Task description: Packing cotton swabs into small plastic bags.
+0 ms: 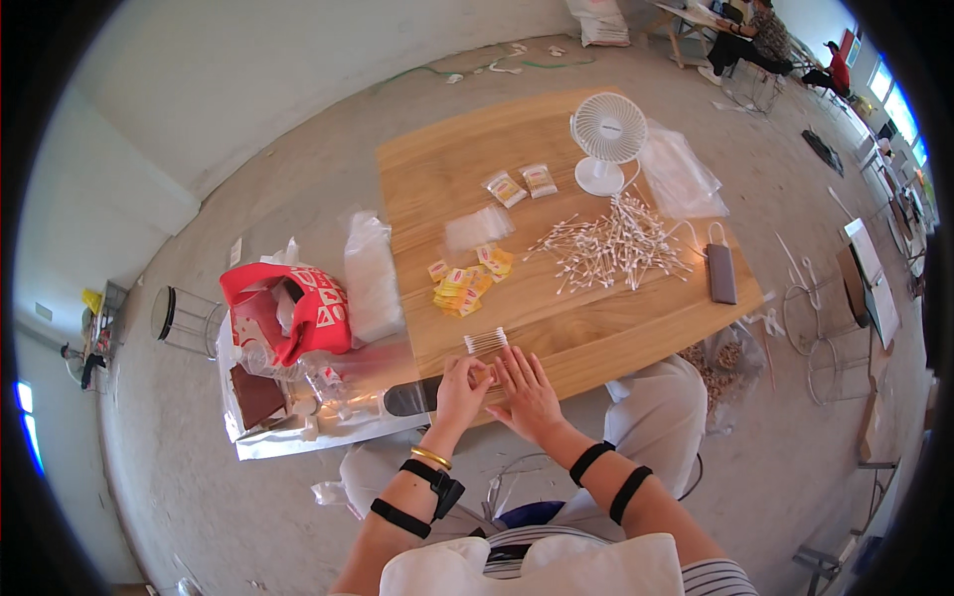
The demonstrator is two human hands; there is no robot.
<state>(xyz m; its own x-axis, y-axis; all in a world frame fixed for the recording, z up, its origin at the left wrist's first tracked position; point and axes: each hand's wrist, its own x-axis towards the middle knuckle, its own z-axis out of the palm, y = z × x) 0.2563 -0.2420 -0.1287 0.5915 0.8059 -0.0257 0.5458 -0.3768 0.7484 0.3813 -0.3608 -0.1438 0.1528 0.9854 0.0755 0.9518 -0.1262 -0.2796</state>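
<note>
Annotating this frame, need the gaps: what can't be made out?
All in the head view:
- Near ends of the swab row: hidden by the hands.
- Whether the left hand pinches anything: its own fingers hide it.
- Exact count in the loose swab heap: swabs overlap.
- Number of yellow packets: they overlap.
- What the far person in red handles: too small.

I see my left forearm (402, 493) slant up from the lower edge, left of centre, and my right forearm (610, 480) lean in from the lower right. They converge just below mid-frame. My left hand (463, 391) is curled, thumb and index bent toward each other; my right hand (529, 395) lies palm down, flattened, fingers pointing up and left, just beside it.
</note>
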